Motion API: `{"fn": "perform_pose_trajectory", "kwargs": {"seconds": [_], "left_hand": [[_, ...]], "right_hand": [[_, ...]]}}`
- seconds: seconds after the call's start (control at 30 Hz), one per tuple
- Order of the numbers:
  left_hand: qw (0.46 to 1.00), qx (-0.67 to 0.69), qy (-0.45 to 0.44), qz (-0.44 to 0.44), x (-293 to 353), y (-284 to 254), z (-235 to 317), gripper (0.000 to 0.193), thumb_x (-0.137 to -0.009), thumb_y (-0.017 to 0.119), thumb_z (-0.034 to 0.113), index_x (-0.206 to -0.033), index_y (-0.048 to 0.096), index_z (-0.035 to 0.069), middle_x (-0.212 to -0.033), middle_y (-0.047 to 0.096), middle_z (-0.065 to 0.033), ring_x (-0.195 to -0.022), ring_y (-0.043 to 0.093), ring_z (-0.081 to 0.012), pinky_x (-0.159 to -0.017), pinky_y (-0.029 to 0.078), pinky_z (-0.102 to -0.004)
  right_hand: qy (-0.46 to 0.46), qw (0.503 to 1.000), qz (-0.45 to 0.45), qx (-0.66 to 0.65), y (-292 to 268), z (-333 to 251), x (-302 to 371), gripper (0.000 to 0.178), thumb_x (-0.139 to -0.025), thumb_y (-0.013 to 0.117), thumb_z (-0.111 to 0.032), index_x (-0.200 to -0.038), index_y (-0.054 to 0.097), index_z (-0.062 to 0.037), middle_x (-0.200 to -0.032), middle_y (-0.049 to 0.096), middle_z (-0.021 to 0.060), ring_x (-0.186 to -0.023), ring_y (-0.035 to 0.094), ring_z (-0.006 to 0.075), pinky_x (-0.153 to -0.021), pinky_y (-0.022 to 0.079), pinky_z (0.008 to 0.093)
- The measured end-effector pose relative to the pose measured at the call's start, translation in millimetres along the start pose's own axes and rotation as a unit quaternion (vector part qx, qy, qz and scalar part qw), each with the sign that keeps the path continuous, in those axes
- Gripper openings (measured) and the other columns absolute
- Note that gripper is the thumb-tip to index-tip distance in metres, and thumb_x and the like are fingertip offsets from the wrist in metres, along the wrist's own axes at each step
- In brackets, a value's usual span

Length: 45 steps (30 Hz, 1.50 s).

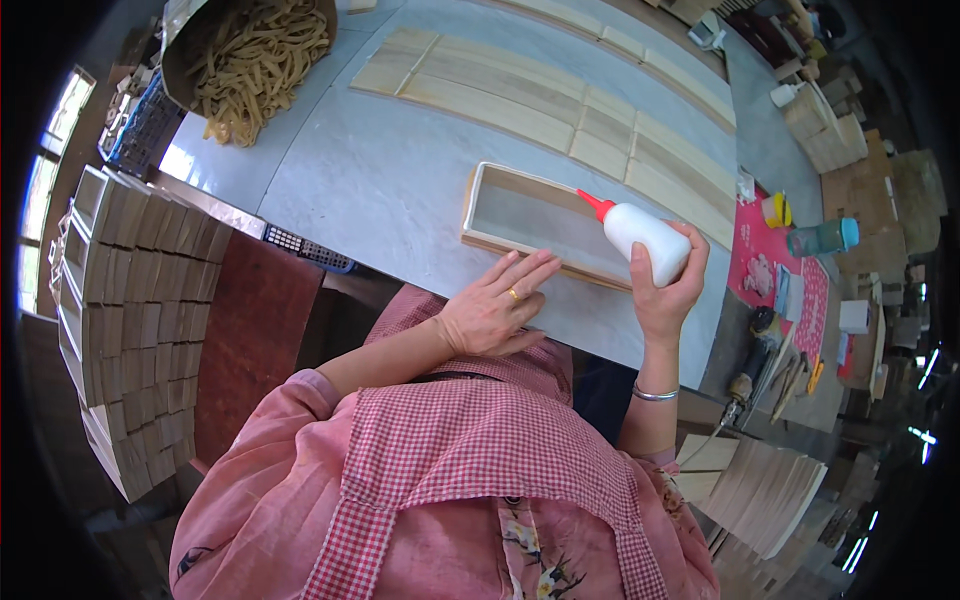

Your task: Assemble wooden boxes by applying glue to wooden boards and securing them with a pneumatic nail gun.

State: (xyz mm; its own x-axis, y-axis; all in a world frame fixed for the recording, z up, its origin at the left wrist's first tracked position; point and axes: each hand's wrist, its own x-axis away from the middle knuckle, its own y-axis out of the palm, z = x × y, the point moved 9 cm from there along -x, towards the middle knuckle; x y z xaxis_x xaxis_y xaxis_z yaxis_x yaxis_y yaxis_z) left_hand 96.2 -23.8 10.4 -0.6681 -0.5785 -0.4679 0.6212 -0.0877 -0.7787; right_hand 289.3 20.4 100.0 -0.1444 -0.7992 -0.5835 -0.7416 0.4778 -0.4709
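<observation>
A narrow rectangular wooden frame lies on the grey tabletop in front of me, with a whitish line along its upper edge at the far and left sides. My right hand is closed round a white squeeze bottle with a red nozzle. The bottle is tilted, its tip pointing left above the frame's opening. My left hand has its fingers stretched out, and the fingertips rest at the near side of the frame. The bottle covers the frame's right end.
Flat wooden panels lie in rows across the table. A container of tan bands tips open at the far left. Stacked wooden boxes stand on the left. Rightward are a power tool, a teal bottle and stacked boards.
</observation>
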Motion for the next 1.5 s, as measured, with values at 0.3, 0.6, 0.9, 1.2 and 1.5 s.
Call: {"fn": "perform_pose_trajectory", "kwargs": {"seconds": [0.3,0.6,0.9,1.2,1.5], "left_hand": [[1.000,-0.016,-0.012,-0.014,-3.1,-1.0,1.3,0.039,-0.086,0.070,0.037,-0.104,0.063,0.003,-0.161,0.030,-0.0193,-0.151,0.025,-0.0362,-0.122,0.022,-0.0514],[0.999,-0.019,-0.018,-0.020,-2.3,3.2,0.8,0.038,-0.089,0.066,0.038,-0.100,0.060,0.002,-0.163,0.027,-0.0178,-0.153,0.021,-0.0343,-0.124,0.020,-0.0508],[0.999,-0.038,-0.024,-0.021,-2.0,7.1,-0.1,0.041,-0.087,0.068,0.040,-0.106,0.064,0.004,-0.161,0.031,-0.0173,-0.151,0.026,-0.0364,-0.122,0.022,-0.0526],[0.999,-0.036,-0.024,-0.015,-1.9,6.4,0.3,0.038,-0.089,0.065,0.039,-0.102,0.062,0.004,-0.163,0.026,-0.0160,-0.154,0.020,-0.0345,-0.124,0.019,-0.0508],[0.999,-0.042,0.009,0.017,1.4,-1.6,2.6,0.039,-0.086,0.067,0.038,-0.107,0.063,0.005,-0.157,0.037,-0.0157,-0.146,0.034,-0.0342,-0.121,0.025,-0.0505]], "right_hand": [[0.023,0.996,0.051,0.076,-55.2,24.1,12.8,0.051,-0.080,0.078,-0.014,-0.123,0.053,-0.0040,-0.113,0.065,0.0143,-0.094,0.063,0.0279,-0.085,0.052,0.0372],[0.033,0.986,0.092,0.133,-93.2,40.3,21.7,0.051,-0.080,0.078,-0.014,-0.123,0.053,-0.0034,-0.113,0.065,0.0149,-0.094,0.063,0.0286,-0.085,0.051,0.0377],[0.045,0.982,0.094,0.157,-108.2,37.8,29.1,0.051,-0.078,0.078,-0.014,-0.122,0.054,-0.0025,-0.113,0.065,0.0152,-0.094,0.063,0.0284,-0.085,0.052,0.0380],[0.078,0.982,0.083,0.153,-127.5,19.2,63.2,0.050,-0.079,0.076,-0.012,-0.123,0.054,-0.0021,-0.113,0.064,0.0158,-0.094,0.063,0.0291,-0.085,0.051,0.0382],[0.145,0.981,0.093,0.086,-120.3,0.9,89.8,0.051,-0.081,0.074,-0.013,-0.125,0.052,-0.0025,-0.118,0.060,0.0167,-0.099,0.060,0.0296,-0.088,0.050,0.0393]]}}
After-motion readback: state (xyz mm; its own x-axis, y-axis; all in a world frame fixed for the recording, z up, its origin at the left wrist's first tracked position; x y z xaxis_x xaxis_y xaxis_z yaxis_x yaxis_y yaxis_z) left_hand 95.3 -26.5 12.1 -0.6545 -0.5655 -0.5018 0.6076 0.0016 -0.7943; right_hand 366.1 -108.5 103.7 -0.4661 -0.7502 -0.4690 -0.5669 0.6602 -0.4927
